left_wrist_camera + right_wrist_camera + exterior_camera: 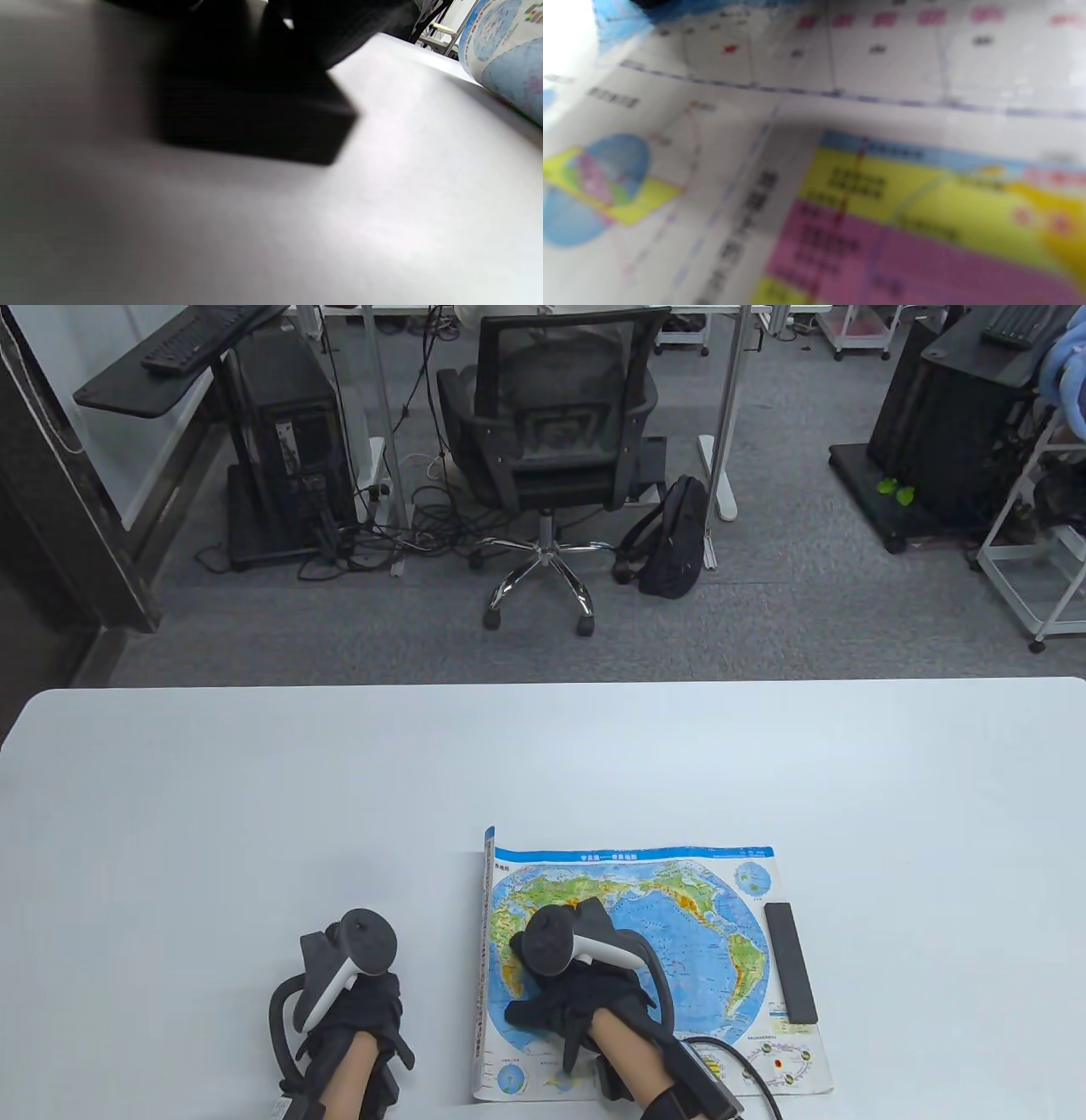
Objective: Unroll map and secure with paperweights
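The world map (696,916) lies unrolled on the white table (339,797), its left edge (485,950) still curled up. A black bar paperweight (791,960) lies along the map's right edge. My right hand (560,976) presses down on the left part of the map; the right wrist view shows only blurred map print (840,190). My left hand (352,984) is on the table to the left of the map. In the left wrist view its fingers close over a second black paperweight (254,123) lying on the table, with the map's curled edge (505,55) at the far right.
The table's far edge (543,683) runs across the middle of the view. Beyond it on the floor stand an office chair (551,432), a black backpack (674,534) and computer towers (293,449).
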`<state>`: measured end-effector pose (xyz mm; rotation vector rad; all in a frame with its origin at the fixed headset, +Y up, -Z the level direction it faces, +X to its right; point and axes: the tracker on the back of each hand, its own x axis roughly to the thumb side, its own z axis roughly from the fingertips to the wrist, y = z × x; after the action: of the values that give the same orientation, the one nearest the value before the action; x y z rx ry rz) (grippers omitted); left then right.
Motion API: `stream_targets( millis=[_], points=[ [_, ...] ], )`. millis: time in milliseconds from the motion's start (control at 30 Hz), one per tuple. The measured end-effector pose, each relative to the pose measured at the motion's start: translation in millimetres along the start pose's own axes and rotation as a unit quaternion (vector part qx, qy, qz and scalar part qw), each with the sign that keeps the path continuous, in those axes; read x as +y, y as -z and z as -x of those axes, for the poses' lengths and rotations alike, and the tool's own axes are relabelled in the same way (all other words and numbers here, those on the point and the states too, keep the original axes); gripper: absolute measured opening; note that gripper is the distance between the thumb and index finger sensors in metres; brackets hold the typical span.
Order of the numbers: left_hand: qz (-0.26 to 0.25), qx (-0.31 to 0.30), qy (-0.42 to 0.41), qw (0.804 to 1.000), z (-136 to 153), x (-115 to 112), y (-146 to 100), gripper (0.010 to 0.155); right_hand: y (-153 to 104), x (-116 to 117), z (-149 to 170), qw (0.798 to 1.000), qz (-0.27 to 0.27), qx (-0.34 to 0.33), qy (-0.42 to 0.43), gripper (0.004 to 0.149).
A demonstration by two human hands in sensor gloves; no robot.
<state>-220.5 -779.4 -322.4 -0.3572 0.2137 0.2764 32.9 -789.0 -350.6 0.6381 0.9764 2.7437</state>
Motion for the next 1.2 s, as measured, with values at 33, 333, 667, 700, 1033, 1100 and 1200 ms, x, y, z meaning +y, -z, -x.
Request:
stream_targets(
  millis=[33,333,667,700,1033,1100,1200],
  points=[
    [-0.011,0.003,0.015,1.000,-1,2,-1,0.064,0,0,0,1.000,0.001,0.000,0.000,0.076],
    [-0.060,0.006,0.054,0.997,-3,11,-2,0.071,-1,1,1,1.000,0.003,-0.002,0.002,0.076],
    [-0.105,-0.052,-0.073,0.990,-17,45,-24,0.070,-1,1,1,1.000,0.001,-0.002,0.003,0.076],
    [-0.105,-0.070,-0.077,0.989,-26,52,-29,0.069,-1,1,1,1.000,0.001,-0.002,0.003,0.076],
    [0.032,-0.214,-0.079,0.973,-118,45,-46,0.067,-1,2,1,1.000,-0.001,-0.002,0.006,0.076],
    [0.060,-0.210,-0.043,0.975,-125,37,-42,0.067,-1,2,1,1.000,-0.001,-0.002,0.006,0.076],
    [0.070,-0.191,0.024,0.979,-132,32,-38,0.067,-1,2,1,1.000,-0.002,-0.002,0.006,0.076]
  ],
)
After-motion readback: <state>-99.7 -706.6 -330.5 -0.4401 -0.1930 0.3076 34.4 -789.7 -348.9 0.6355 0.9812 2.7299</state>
